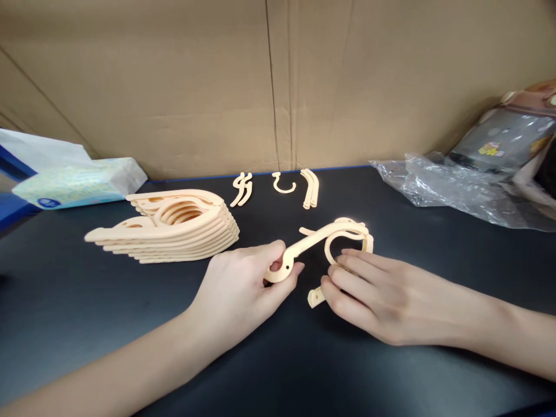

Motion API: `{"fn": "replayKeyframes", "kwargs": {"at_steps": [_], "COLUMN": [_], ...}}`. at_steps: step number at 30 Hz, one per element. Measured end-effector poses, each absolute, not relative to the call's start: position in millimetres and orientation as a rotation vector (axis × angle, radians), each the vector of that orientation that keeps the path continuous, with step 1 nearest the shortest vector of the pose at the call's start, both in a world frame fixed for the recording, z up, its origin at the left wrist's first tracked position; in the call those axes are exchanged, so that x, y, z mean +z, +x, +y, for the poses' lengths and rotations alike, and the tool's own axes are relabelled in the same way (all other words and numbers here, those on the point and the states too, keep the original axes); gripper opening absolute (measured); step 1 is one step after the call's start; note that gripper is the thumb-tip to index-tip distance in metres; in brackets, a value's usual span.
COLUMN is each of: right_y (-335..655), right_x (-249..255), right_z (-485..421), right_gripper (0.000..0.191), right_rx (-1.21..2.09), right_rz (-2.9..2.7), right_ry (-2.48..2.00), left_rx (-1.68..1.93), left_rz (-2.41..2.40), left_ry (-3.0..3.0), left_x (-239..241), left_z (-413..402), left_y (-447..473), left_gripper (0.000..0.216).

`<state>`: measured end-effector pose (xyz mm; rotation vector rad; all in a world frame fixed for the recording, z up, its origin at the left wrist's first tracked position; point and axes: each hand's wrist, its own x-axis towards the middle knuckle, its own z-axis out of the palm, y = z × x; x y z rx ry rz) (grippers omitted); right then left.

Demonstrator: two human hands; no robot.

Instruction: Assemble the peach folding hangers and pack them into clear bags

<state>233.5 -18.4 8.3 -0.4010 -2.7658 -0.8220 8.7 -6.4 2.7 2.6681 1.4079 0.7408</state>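
My left hand (243,286) pinches one end of a peach plastic folding hanger (321,237) between thumb and fingers, just above the black table (130,313). My right hand (373,295) closes its fingers on the hanger's other arm, near the curved hook. A small peach end piece (315,298) pokes out under my right fingers. A stack of several folded peach hangers (174,226) lies to the left of my hands.
Loose peach parts sit at the table's back: a curved pair (242,190), a hook (284,184) and arm strips (310,188). A tissue pack (82,182) lies far left, crumpled clear plastic (447,185) and a bag (508,139) far right. A cardboard wall (269,81) stands behind.
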Motion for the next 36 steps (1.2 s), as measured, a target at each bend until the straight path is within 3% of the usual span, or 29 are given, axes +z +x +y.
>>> {"fn": "replayKeyframes", "kwargs": {"at_steps": [12, 18, 21, 25, 36], "right_y": [233.4, 225.5, 223.9, 224.7, 228.5], "right_x": [8.9, 4.5, 4.1, 3.6, 7.8], "right_z": [-16.5, -20.6, -22.4, -22.0, -22.6], "right_gripper": [0.016, 0.011, 0.013, 0.013, 0.013], "right_rx": [-0.703, -0.69, -0.692, -0.69, -0.658], "right_rz": [-2.724, -2.68, -2.698, -2.737, -2.639], "right_ry": [-0.4, -0.351, -0.326, -0.275, -0.304], "left_rx": [0.828, 0.834, 0.723, 0.602, 0.656], "left_rz": [1.311, 1.365, 1.331, 1.291, 1.18], "left_ry": [2.599, 2.551, 2.411, 2.055, 1.677], "left_x": [5.9, 8.7, 9.2, 9.9, 17.0], "left_z": [-9.7, -11.0, -10.4, -7.7, 4.0], "left_y": [10.2, 10.4, 10.3, 13.6, 11.5], "left_gripper": [0.043, 0.025, 0.02, 0.029, 0.028]}}
